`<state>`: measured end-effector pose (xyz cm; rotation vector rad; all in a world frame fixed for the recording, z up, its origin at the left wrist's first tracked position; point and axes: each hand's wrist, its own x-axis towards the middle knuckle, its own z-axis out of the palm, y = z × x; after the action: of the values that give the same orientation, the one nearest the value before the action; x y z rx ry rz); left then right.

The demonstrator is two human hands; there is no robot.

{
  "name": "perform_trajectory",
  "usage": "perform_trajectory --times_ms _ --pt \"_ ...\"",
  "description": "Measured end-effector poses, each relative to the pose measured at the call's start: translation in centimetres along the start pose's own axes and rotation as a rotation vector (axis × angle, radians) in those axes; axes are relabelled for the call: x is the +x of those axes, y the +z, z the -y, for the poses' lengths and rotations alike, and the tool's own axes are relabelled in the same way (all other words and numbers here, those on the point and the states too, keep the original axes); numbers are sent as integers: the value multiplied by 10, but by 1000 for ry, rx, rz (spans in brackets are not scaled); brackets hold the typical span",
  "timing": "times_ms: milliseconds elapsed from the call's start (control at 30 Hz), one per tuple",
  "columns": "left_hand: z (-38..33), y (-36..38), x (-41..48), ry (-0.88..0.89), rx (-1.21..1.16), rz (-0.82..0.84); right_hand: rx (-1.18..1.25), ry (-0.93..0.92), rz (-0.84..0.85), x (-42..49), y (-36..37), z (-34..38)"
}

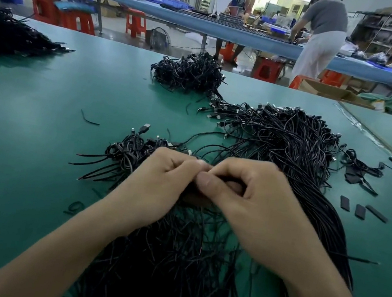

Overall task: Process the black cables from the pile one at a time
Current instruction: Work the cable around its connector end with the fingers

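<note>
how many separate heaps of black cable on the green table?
4: far-left heap; far-centre heap; small bundle beside the left hand; big heap at right, running under the right hand. Others may lie off-frame.

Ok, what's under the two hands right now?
The pile of black cables on the green table runs beneath the left hand and right hand. The right hand pinches a dark piece; what it is, and what the left hand holds, is covered.

The table mat (37, 138) is a smooth green sheet with a dull sheen. The black cables (292, 148) have matt plastic jackets, and their USB plugs (145, 127) have bright metal shells. The flat sleeve pieces (344, 203) look matt black. The stools (135, 23) are glossy red plastic.
</note>
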<state>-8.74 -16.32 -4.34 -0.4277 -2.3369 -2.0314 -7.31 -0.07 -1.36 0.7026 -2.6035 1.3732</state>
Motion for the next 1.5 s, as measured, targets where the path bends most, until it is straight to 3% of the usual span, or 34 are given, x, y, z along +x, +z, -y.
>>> perform_trajectory --times_ms 133,300,567,667,767,833,867,1033,1167,1267,1367,1433,1500 --pt "-7 0 -5 -173 -118 223 157 -46 -173 2 -7 -8" --pt "-16 -5 -5 -244 -527 281 252 -7 -179 6 6 -13" --pt "-16 -7 4 -96 -951 33 -2 120 128 2 19 -5" --pt "-6 -5 7 43 -803 -133 -112 116 192 -2 17 -1" --pt "5 -2 7 197 -230 -297 -174 86 131 -4 14 2" --pt "4 1 2 230 93 -206 -179 42 5 -3 10 3" --pt "1 2 0 168 128 -123 -144 24 -54 -2 7 3" --pt "-14 2 -9 -214 -109 191 208 -42 -130 0 -6 1" --pt "-28 -9 -7 -272 -658 275 272 0 -189 4 0 -3" --pt "-29 -17 -5 -196 -1038 301 123 73 -109 4 7 -4" --pt "-27 -14 0 -108 -1140 84 -23 123 77 2 18 -3" --pt "-20 -6 3 -14 -927 -129 -64 106 176 2 22 0" --pt "-8 0 5 130 -547 -284 -111 93 238 1 21 3"
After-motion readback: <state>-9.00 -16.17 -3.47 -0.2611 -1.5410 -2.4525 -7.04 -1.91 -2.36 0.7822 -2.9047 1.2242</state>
